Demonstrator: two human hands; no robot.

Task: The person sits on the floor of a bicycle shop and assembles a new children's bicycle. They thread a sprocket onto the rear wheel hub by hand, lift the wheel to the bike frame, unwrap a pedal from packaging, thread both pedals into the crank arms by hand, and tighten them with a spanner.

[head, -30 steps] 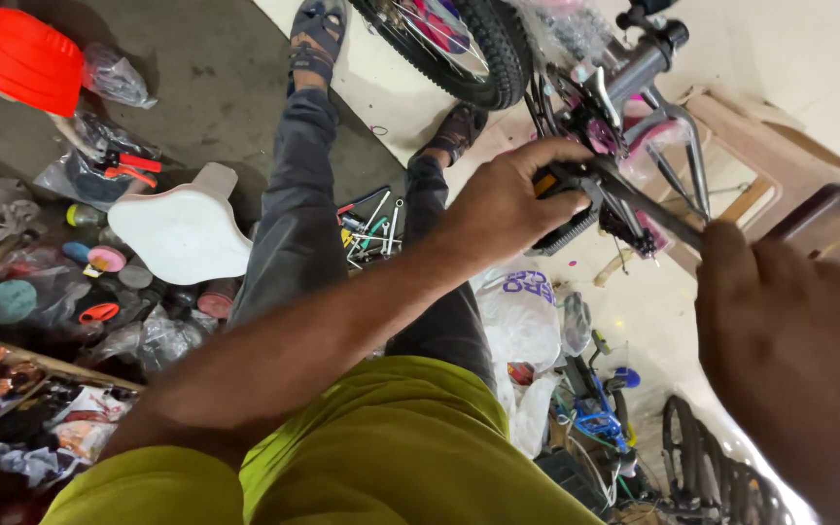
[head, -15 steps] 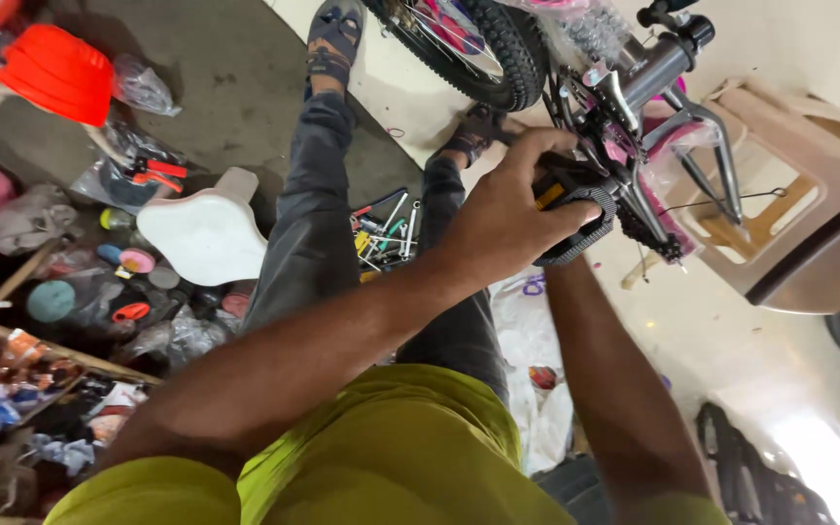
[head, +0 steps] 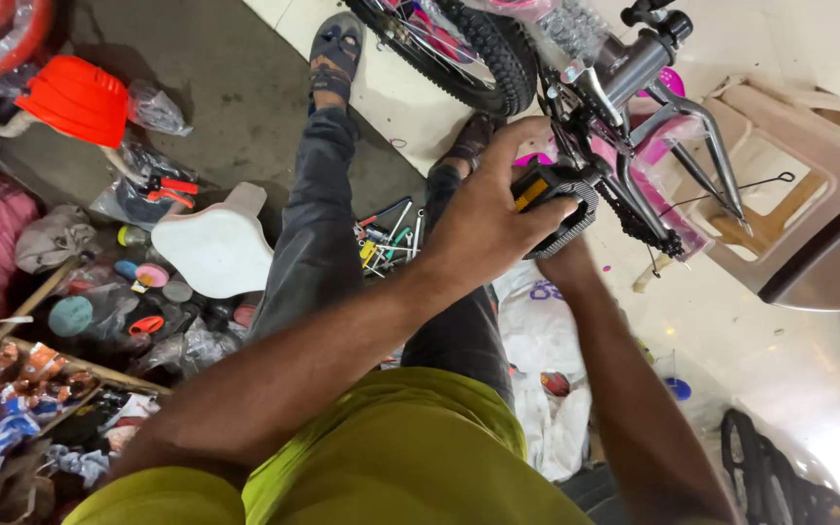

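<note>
A small bicycle with a grey frame (head: 634,68), pink parts and a knobby black tyre (head: 478,49) stands in front of me. My left hand (head: 483,219) is wrapped around a black pedal (head: 561,199) with an orange reflector, next to the chain and crank (head: 639,214). My right forearm comes up from the lower right, and my right hand (head: 561,264) sits under the pedal, mostly hidden by my left hand. My legs in dark trousers and sandals stretch toward the wheel.
A beige plastic stool (head: 809,194) lies tipped behind the bike. Loose hand tools (head: 386,238) lie between my legs, and a white bag (head: 537,331) lies under them. At left are a white seat-shaped piece (head: 216,243), an orange plastic tub (head: 80,97) and cluttered small parts.
My right arm has moved from the near right in under my left hand at the pedal. My left hand has stayed on the pedal while the view shifted.
</note>
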